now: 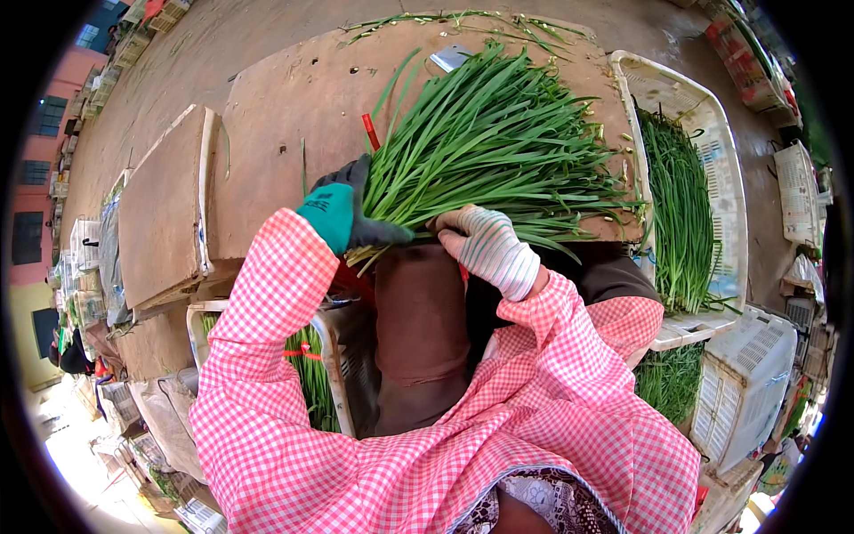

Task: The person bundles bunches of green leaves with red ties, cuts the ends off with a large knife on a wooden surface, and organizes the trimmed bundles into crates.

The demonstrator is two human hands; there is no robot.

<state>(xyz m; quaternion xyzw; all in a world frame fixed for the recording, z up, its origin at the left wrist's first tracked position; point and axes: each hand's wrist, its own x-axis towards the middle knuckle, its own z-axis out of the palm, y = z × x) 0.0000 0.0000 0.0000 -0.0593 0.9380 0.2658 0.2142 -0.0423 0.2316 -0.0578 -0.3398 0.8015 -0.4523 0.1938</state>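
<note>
The right hand point(491, 252) curls its fingers, grip impossible to tell, at the near edge of greens point(503, 142) heaped on the counter point(276, 107), the left hand point(345, 206) splays its fingers at their left end, and a metal piece point(450, 58) lies beyond.

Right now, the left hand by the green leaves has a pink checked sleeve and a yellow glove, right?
Not yellow: the head view shows the glove on the left hand is green and dark grey. The pink checked sleeve and green leaves are right.
</note>
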